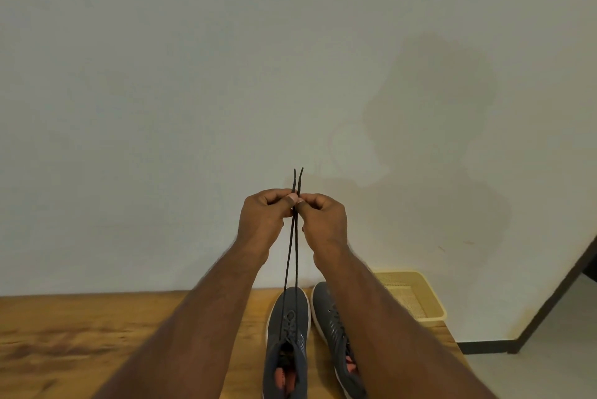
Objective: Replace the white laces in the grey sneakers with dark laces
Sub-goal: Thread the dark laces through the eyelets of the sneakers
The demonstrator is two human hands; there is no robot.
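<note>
Two grey sneakers stand side by side on a wooden table [80,327], toes toward the wall. The left sneaker [287,334] is threaded with a dark lace [290,256] whose two ends run straight up from its eyelets. My left hand [265,214] and my right hand [323,217] are raised in front of the wall, held close together, each pinching one end of that lace near its tip. The two tips stick up side by side above my fingers. My right forearm partly covers the right sneaker [332,327], which shows dark lacing.
A pale yellow plastic basket [416,298] sits at the table's back right corner against the wall. The table's right edge [452,343] drops to a grey floor. A dark door frame [562,285] leans in at the far right.
</note>
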